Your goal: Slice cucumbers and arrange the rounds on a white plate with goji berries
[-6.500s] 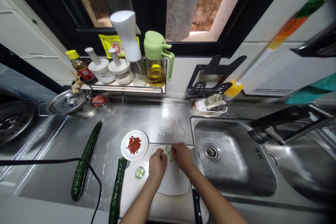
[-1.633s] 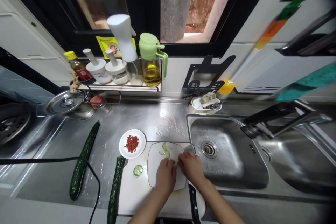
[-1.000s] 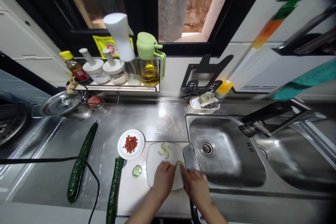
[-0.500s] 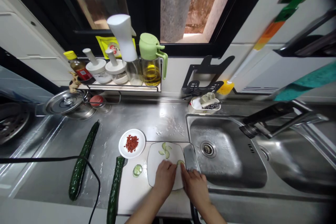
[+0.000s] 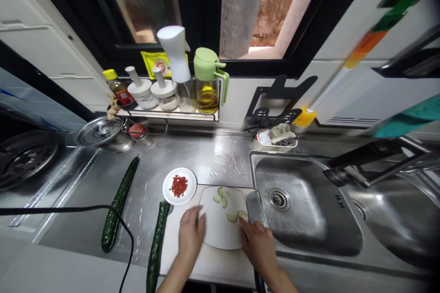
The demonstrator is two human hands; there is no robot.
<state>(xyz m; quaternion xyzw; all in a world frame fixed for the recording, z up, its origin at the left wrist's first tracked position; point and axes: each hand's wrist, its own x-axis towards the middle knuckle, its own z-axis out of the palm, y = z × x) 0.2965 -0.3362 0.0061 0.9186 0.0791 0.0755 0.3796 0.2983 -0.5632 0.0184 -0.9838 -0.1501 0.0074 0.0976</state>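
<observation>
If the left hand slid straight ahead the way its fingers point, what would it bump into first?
Probably the small white plate of red bits: the left hand points up and slightly left, over the cutting board, though depth is hard to judge.

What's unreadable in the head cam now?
- Cucumber round under left hand: hidden by the hand; held or not is unclear.
- Knife: handle cut off at the bottom edge; right hand covers its middle.
- Near cucumber: end cut by the bottom edge.
- Bottle label: too small.
</observation>
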